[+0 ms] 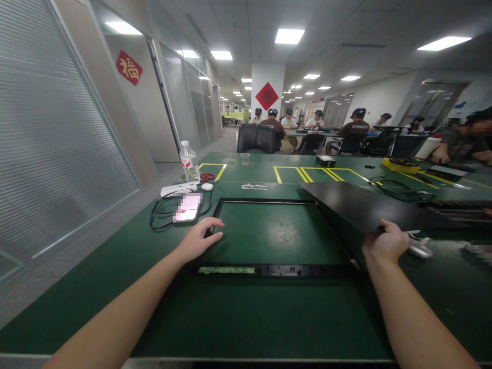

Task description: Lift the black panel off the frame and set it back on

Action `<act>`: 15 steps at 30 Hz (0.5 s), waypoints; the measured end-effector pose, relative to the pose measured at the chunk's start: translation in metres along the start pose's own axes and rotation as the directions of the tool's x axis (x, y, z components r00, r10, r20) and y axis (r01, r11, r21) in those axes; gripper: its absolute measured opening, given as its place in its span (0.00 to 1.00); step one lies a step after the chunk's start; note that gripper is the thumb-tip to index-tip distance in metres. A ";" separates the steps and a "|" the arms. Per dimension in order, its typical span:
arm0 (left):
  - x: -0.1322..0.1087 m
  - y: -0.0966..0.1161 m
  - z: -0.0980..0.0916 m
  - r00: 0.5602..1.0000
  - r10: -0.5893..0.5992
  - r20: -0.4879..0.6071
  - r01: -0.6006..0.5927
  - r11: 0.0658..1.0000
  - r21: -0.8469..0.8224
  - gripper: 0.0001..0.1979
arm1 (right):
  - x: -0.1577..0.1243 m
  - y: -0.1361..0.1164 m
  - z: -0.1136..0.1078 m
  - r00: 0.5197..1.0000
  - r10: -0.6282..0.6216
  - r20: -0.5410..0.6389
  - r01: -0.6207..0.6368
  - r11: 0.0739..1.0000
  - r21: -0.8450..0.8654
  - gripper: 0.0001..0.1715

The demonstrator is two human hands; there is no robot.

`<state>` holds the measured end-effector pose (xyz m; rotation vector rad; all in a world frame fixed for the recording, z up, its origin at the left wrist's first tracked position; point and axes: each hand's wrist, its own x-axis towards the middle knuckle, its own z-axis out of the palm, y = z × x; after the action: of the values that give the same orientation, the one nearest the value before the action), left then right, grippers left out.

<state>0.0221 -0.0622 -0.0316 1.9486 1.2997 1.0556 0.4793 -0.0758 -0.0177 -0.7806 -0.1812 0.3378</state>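
Note:
A thin black rectangular frame lies flat on the green table, with a green circuit strip along its near bar. My left hand is at the frame's left side, thumb and forefinger apart over the bar; whether it presses on it I cannot tell. To the right, my right hand grips the near edge of a dark flat panel. The panel is tilted, its left corner above the frame's far right part. Some of my right fingers are hidden beneath or behind the panel.
On the left are a phone, a cable, a water bottle and red-handled scissors. A plastic cup stands farther back. A silver object lies beside my right hand. Co-workers sit beyond and at right.

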 end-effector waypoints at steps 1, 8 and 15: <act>0.000 0.000 0.000 1.000 0.007 0.000 -0.007 1.000 0.004 0.14 | -0.001 0.000 0.000 1.000 -0.003 -0.003 0.003 1.000 -0.018 0.17; 0.001 -0.003 0.000 1.000 0.015 0.012 -0.015 0.999 0.040 0.15 | 0.007 0.001 -0.004 0.999 0.016 -0.039 -0.019 0.996 -0.086 0.17; 0.003 -0.007 -0.001 1.000 -0.005 -0.021 0.007 0.998 0.060 0.16 | 0.010 0.002 -0.004 0.996 0.066 -0.057 -0.073 0.988 -0.138 0.20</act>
<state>0.0187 -0.0570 -0.0354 1.9814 1.3626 1.0479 0.4897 -0.0732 -0.0221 -0.9351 -0.1296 0.3729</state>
